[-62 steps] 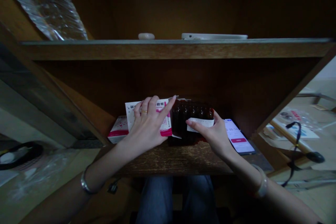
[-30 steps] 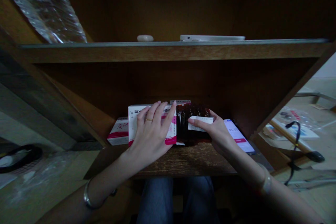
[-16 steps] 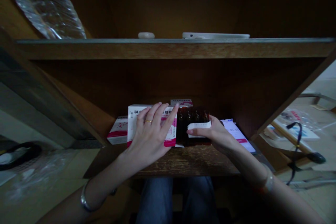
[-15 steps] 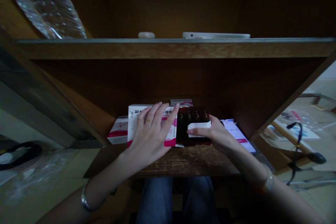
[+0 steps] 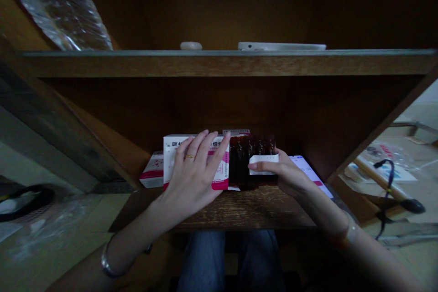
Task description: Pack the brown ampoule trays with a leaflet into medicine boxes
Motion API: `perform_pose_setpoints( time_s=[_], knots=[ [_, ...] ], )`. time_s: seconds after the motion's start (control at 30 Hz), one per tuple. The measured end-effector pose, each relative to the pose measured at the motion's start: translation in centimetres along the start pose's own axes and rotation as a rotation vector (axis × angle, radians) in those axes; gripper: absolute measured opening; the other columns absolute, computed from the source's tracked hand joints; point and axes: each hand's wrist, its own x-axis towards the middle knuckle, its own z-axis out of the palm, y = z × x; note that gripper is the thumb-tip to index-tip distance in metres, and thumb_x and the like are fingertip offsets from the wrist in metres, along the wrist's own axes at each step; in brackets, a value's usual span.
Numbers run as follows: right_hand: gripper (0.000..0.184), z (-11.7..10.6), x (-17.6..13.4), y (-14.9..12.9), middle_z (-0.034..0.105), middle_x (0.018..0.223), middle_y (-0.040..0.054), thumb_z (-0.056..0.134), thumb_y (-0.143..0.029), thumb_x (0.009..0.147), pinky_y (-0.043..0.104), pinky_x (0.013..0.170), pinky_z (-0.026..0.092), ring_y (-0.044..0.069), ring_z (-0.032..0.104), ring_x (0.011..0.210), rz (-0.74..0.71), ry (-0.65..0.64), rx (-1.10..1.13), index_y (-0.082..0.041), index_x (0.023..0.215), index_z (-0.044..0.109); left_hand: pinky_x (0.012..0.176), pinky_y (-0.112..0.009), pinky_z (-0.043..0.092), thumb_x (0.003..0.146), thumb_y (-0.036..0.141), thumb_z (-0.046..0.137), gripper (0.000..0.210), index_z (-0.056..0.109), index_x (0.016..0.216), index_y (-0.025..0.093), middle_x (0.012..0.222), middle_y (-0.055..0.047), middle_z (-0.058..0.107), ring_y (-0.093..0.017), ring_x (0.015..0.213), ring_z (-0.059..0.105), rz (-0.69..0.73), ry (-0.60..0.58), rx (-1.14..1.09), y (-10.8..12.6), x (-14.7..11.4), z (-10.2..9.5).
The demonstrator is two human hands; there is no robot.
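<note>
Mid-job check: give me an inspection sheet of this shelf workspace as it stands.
Surface: dark wooden shelf, worn front edge, under an upper shelf.
Job's things: pink-and-white box; tray of brown vials against its open right end.
Clutter: second pink box, lit phone, foil sheet, white things on the upper shelf.
Grippers: left hand flat on the box; right hand on the tray, fingers over its white label.
Cables: black cord, right.
Surroundings: papers on the floor, right; dim light.

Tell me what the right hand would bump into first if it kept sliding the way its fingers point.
Probably the pink and white box: the right hand, holding the tray of brown vials, points left toward it, under the left hand.
</note>
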Motion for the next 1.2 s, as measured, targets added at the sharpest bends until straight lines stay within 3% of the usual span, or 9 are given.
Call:
perform_pose_setpoints(
  time_s=[0.4, 0.7, 0.9, 1.07, 1.2],
  knots=[
    [0.048, -0.1, -0.3, 0.4, 0.074, 0.077, -0.001, 0.094, -0.027, 0.042, 0.03, 0.07, 0.053, 0.017, 0.067, 0.068, -0.041, 0.048, 0.009, -0.019, 0.081, 0.069, 0.112, -0.049, 0.029, 0.075, 0.041, 0.07, 0.084, 0.039, 0.147, 0.011, 0.139, -0.024, 0.053, -0.037, 0.133, 0.047, -0.009, 0.105, 0.027, 0.2, -0.3, 0.7],
    [0.045, -0.4, -0.1, 0.6, 0.075, 0.078, 0.0006, 0.094, -0.03, 0.045, 0.032, 0.071, 0.054, 0.019, 0.068, 0.07, -0.06, 0.097, 0.014, -0.02, 0.08, 0.068, 0.113, -0.051, 0.029, 0.081, 0.043, 0.065, 0.086, 0.029, 0.152, 0.012, 0.143, -0.023, 0.047, -0.038, 0.137, 0.041, -0.025, 0.049, -0.026, -0.4, -0.3, 0.7],
    [0.052, 0.0, -0.8, 1.0, 0.075, 0.089, 0.0057, 0.09, -0.039, 0.054, 0.037, 0.076, 0.056, 0.024, 0.07, 0.08, -0.136, 0.093, -0.095, -0.019, 0.095, 0.065, 0.112, -0.061, 0.029, 0.079, 0.041, 0.068, 0.076, 0.041, 0.147, 0.023, 0.141, -0.021, 0.042, -0.041, 0.134, 0.039, -0.068, -0.021, -0.06, -0.3, 0.0, 0.7],
    [0.055, 1.0, -1.4, 1.2, 0.074, 0.097, 0.0073, 0.089, -0.039, 0.054, 0.038, 0.08, 0.054, 0.026, 0.069, 0.088, -0.182, 0.1, -0.156, -0.019, 0.098, 0.063, 0.112, -0.063, 0.029, 0.078, 0.042, 0.069, 0.086, 0.033, 0.151, 0.014, 0.135, -0.024, 0.039, -0.043, 0.131, 0.038, -0.067, -0.08, -0.053, 0.0, 0.2, 1.0],
    [0.053, 0.8, -1.4, 0.9, 0.073, 0.102, 0.0073, 0.088, -0.037, 0.056, 0.036, 0.082, 0.053, 0.025, 0.067, 0.093, -0.225, 0.033, -0.218, -0.019, 0.099, 0.062, 0.112, -0.063, 0.03, 0.078, 0.039, 0.068, 0.087, 0.03, 0.152, 0.015, 0.134, -0.022, 0.037, -0.042, 0.13, 0.037, -0.045, -0.075, -0.05, -0.1, 0.0, 1.1]
  ],
)
